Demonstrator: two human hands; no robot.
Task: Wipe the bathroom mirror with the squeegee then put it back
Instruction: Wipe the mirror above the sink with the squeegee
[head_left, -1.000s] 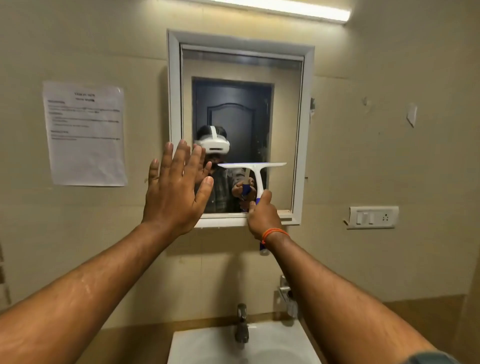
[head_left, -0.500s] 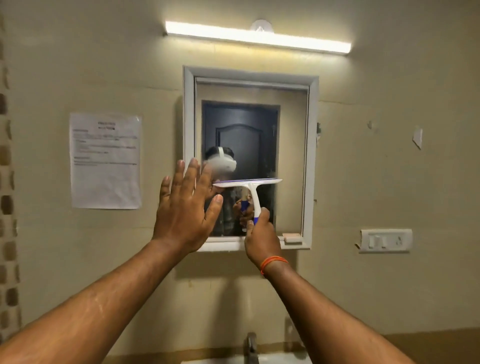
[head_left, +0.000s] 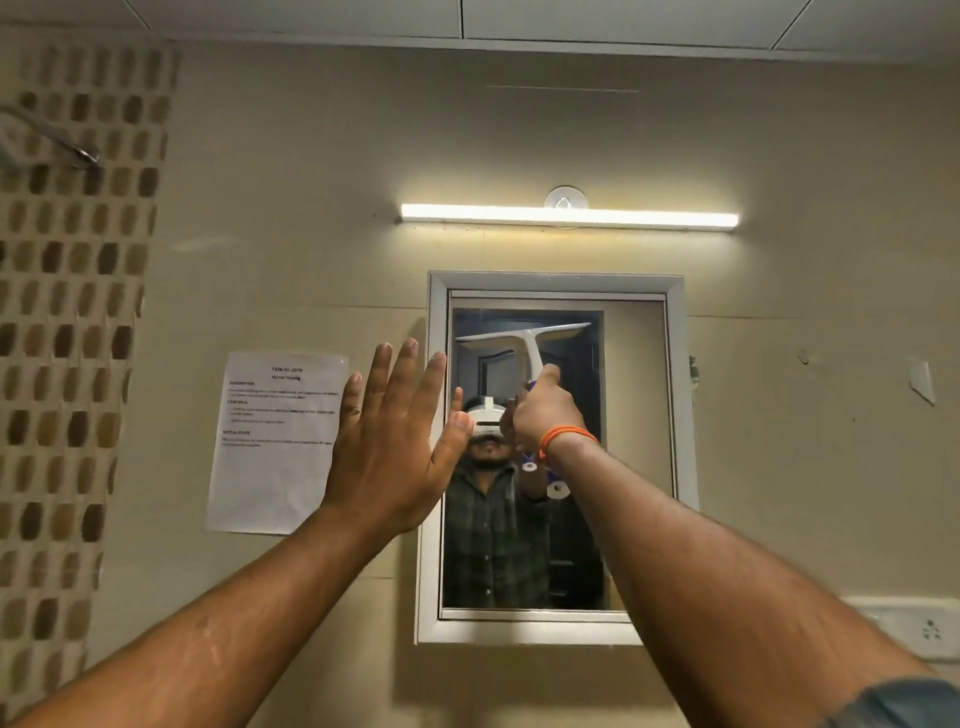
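With my right hand (head_left: 545, 410) clenched on the squeegee (head_left: 524, 338) near the mirror (head_left: 634, 441) top and left hand (head_left: 395, 441) spread, the tilted blade risks leaving streaks.

Person's arms, head view. Both forearms bare to the edge of the frame. Right hand (head_left: 545, 410): thin orange cord band (head_left: 566, 435) at the wrist; dark grey-blue sleeve edge (head_left: 904, 701) near the elbow. Left hand (head_left: 395, 447): no ring, band or watch visible.

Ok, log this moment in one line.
phase: wiping | right hand: grips squeegee | blade: upper mirror | left hand: open
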